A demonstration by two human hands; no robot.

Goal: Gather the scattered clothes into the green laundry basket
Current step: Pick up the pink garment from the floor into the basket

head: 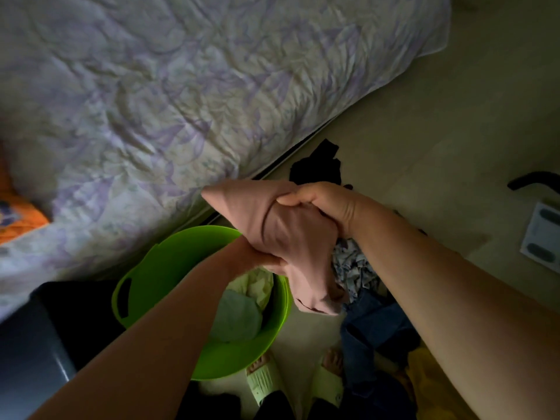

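Both the left hand (257, 258) and right hand (318, 204) are gripping the bunched pink cotton garment (291, 237), holding it over the round green plastic laundry basket (157, 268) for release.

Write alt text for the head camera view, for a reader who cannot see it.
Both hands hold a bunched pink garment above the green laundry basket, the left hand gripping it low, the right hand gripping it higher up. The basket stands on the floor beside a bed with a floral cover and already holds pale clothes; dark, blue and patterned clothes lie on the floor to its right.
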